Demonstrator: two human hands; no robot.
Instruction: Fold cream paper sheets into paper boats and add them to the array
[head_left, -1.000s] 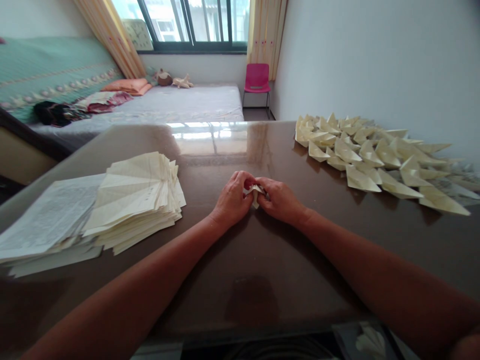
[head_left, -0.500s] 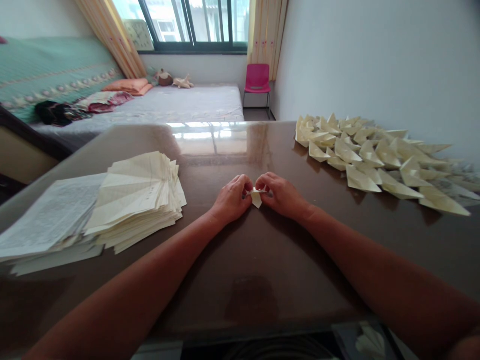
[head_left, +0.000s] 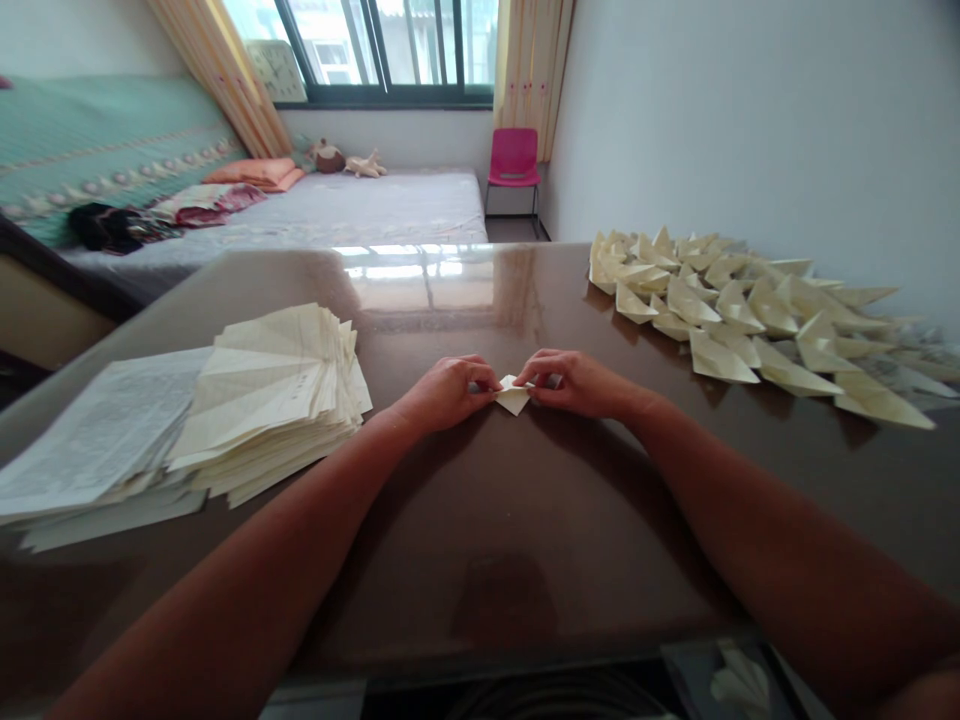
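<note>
A small folded piece of cream paper (head_left: 513, 398) lies at the middle of the dark glossy table (head_left: 487, 520). My left hand (head_left: 444, 391) pinches its left end with curled fingers. My right hand (head_left: 577, 383) pinches its right end. Both hands rest low on the tabletop, with the paper stretched flat between them.
A stack of pre-creased cream sheets (head_left: 277, 395) sits at the left on printed pages (head_left: 105, 435). Several finished folded paper boats (head_left: 750, 310) are spread along the right by the wall. Beyond the table are a bed (head_left: 337, 210) and a pink chair (head_left: 514, 160).
My hands have drawn slightly apart and lowered to the table. The folded paper, bunched up between the fingers before, now lies flatter and more spread out between them.
</note>
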